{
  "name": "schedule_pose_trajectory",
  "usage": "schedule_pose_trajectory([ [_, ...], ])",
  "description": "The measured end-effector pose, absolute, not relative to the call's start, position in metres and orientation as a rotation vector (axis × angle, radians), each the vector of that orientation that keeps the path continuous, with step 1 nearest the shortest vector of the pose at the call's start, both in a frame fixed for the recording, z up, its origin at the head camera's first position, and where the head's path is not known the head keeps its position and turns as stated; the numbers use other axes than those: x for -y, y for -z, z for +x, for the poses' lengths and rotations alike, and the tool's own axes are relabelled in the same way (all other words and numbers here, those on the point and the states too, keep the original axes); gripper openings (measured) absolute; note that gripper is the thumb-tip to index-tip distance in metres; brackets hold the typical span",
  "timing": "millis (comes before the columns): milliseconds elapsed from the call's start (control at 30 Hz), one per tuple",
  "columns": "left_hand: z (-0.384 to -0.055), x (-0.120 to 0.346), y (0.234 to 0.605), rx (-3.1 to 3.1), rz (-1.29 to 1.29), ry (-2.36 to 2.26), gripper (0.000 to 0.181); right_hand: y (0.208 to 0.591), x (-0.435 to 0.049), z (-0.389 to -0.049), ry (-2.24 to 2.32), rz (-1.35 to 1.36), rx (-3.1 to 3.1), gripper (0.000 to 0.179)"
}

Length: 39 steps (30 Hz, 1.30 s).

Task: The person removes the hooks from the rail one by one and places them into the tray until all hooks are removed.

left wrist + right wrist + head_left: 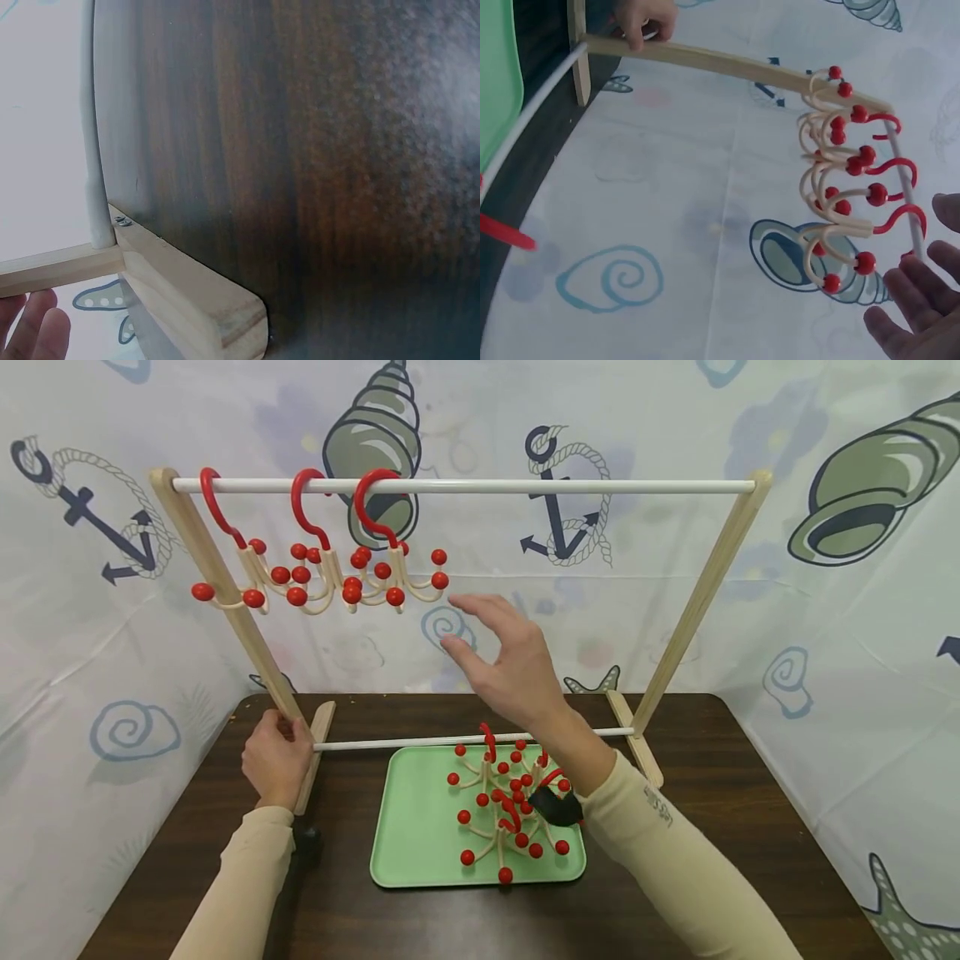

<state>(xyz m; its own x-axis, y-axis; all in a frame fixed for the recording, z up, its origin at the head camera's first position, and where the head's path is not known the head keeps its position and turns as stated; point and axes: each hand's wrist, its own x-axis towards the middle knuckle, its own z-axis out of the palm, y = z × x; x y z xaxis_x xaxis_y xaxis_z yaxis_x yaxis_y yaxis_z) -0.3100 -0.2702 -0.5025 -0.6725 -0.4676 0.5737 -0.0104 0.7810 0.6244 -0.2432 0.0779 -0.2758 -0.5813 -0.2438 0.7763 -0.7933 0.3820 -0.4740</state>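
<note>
My left hand (276, 758) holds the left wooden post (258, 656) of a rack low down, its fingertips (46, 334) showing beside the post in the left wrist view. Raised in the air, my right hand (513, 664) is empty, thumb and fingers spread apart. It is just right of and below a hanger (395, 568) with a red hook and curved beige prongs tipped with red balls. Two more such hangers, a middle one (327, 572) and a left one (251, 568), hang beside it on the white top rod (570, 487).
On the dark wooden table (345, 910), a green tray (412, 827) carries several more hangers (501, 835) at its right side. A lower white rod (397, 743) runs behind the tray. The right post (701, 602) leans outward. A patterned cloth (465, 427) forms the backdrop.
</note>
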Motion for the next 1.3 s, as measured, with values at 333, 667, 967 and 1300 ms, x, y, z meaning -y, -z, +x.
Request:
schedule_pose_trajectory([
  [333,-0.306,0.267,0.499,2.211,0.344,0.765,0.024,0.228,-0.050,-0.293,-1.104,0.830,2.249,0.047],
  [667,-0.308,0.264,0.500,2.219,0.331,0.776,0.024,0.221,-0.027,-0.310,-1.111,0.671,2.515,0.053],
  [967,-0.309,0.267,0.499,2.233,0.333,0.780,0.024,0.233,-0.020,-0.318,-1.071,0.561,2.499,0.043],
  [1300,-0.303,0.271,0.497,2.252,0.366,0.769,0.024,0.245,-0.013,-0.321,-0.989,0.415,2.453,0.038],
])
